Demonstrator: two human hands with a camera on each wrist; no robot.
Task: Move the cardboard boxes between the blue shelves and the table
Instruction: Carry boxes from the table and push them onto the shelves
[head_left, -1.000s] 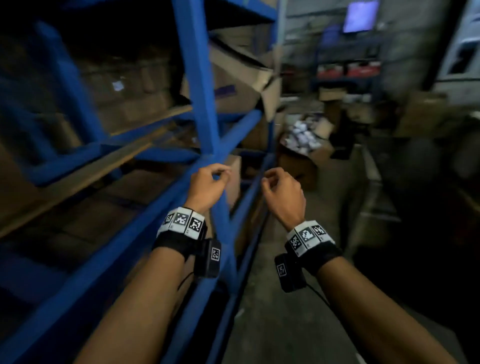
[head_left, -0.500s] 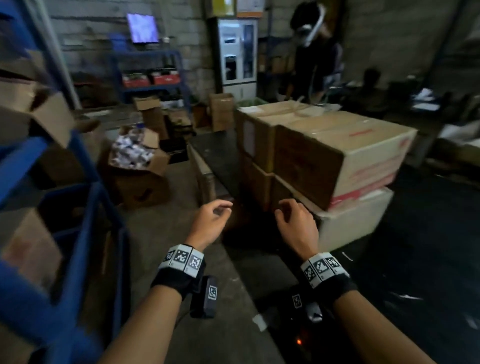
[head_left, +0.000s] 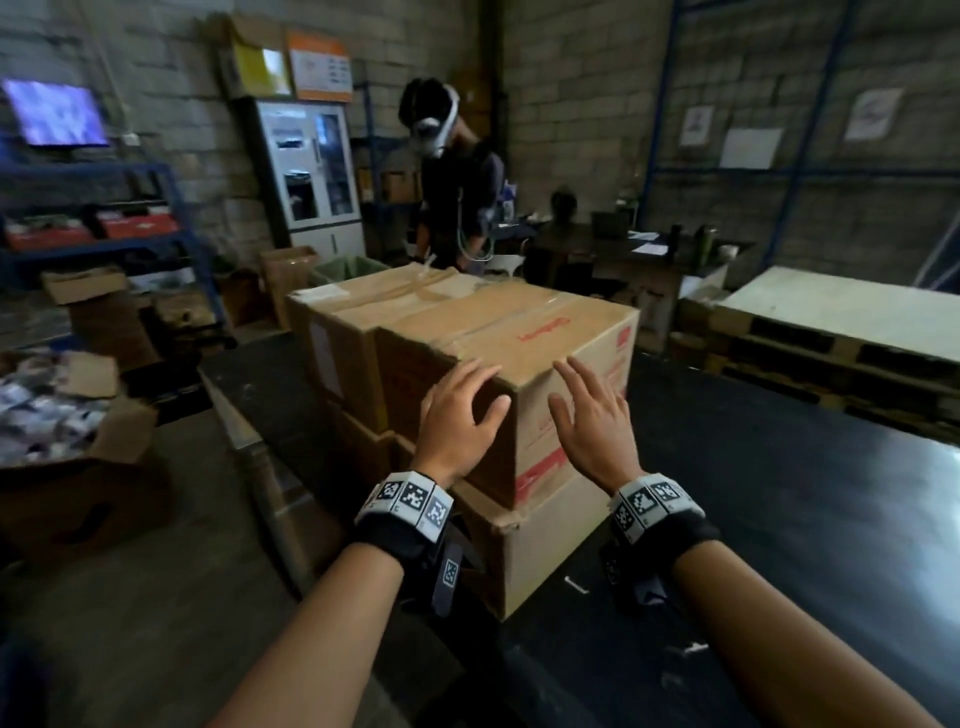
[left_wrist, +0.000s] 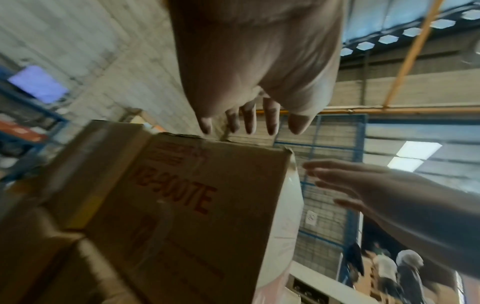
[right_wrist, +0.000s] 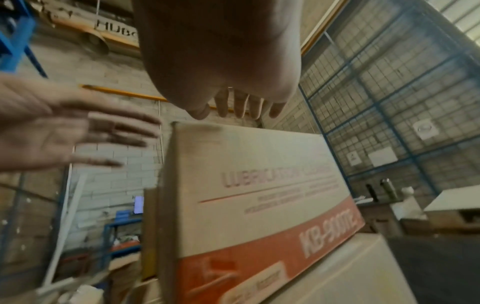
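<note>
hands both spread, gripping nothing: left hand (head_left: 457, 410) & right hand (head_left: 592, 421) near top box (head_left: 519, 332) corner, contact unclear.

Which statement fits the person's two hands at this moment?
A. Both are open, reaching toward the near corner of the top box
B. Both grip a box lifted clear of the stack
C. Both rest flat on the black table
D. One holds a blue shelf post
A: the left hand and right hand have spread fingers on either side of the top box corner, gripping nothing.

Dim, wide-angle warp, motion blur.
</note>
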